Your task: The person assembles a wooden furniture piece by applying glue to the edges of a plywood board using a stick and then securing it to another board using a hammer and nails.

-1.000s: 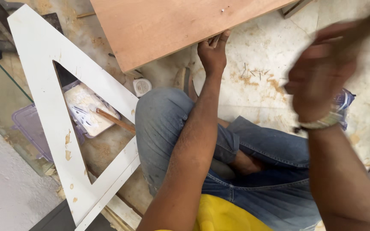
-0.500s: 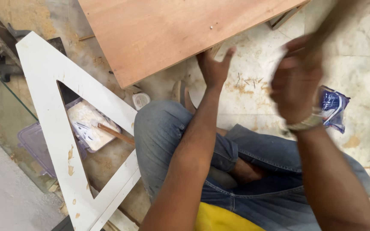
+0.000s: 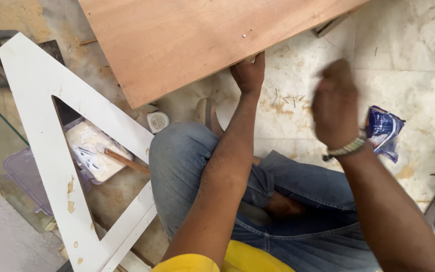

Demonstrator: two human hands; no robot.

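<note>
plywood board (image 3: 192, 40) edge gripped, right hand (image 3: 336, 103) blurred, possibly raised

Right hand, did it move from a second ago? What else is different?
Yes. The right hand, blurred with motion, came down from its raised spot toward the floor. What it grips cannot be made out. The left hand stayed pressed at the edge of the wooden board. The white triangle frame stayed where it lay.
</note>
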